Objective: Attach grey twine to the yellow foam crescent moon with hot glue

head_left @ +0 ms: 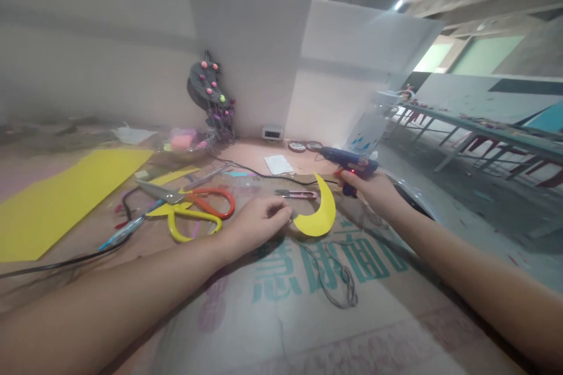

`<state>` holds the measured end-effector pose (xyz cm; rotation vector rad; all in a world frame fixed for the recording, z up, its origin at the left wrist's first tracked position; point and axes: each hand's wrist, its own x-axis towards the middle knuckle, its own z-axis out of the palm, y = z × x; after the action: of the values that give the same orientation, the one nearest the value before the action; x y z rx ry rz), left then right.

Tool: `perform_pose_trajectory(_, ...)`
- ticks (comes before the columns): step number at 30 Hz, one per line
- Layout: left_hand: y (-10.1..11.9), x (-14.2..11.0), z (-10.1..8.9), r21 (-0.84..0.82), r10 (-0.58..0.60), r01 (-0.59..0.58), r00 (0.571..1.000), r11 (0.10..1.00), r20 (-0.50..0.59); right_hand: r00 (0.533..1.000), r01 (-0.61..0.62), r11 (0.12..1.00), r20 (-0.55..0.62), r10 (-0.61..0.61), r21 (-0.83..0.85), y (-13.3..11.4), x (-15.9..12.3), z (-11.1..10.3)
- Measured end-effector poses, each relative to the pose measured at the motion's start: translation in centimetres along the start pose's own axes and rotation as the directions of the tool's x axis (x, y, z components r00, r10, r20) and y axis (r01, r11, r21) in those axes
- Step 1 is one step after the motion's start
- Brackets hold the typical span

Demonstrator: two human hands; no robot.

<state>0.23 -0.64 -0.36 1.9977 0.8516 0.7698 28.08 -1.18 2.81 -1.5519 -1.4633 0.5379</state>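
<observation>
Head camera view: a broad pale wall (109, 12) rises behind a worktable (197, 345), whose near part shows teal printed characters. At the far right, beyond the work, runs a long grey table (446, 114) on metal legs. On the left of the worktable lies a large, flat sheet of bright yellow material (74, 205). To its right rest metal-bladed scissors with one orange and one yellow handle (172, 197), blades apart and pointing left. Against the wall stands a dark grey crescent ornament dotted with pink beads (197, 91).

Smaller come the bare hands. The right hand (372, 190) has its fingers wrapped around the grip of a dark blue glue gun with a small red light (347, 159); the nozzle points left. The left hand (259, 222) has thumb and fingertips drawn together, pinching the left tip of a flat yellow crescent (323, 217). This crescent sits between the two hands, near the middle of the scene, its other tip upward.

Beyond the left hand lies a blank white paper slip (278, 164). Nearer are a loosely looped grey cord (350, 290) and, just left of the crescent, slim pinkish thread snips (303, 194).
</observation>
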Motion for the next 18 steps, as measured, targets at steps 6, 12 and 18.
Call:
perform_pose_trajectory(6, -0.3, 0.3, 0.0, 0.015, -0.006, 0.006, 1.000, 1.000, 0.015, 0.999, 0.041, 0.993, 0.027, -0.038, -0.113, 0.1, 0.8, 0.4)
perform_pose_trajectory(12, -0.3, 0.1, 0.2, 0.051, 0.016, -0.016, 1.000, 0.999, 0.016, 0.987, 0.129, 0.989, 0.108, -0.121, -0.067, -0.4, 2.1, 0.8)
perform_pose_trajectory(18, -0.3, 0.0, 0.2, 0.075, 0.040, -0.041, 0.999, 0.996, 0.010, 0.984, 0.145, 0.957, 0.141, -0.112, -0.252, -1.5, 7.7, 4.4)
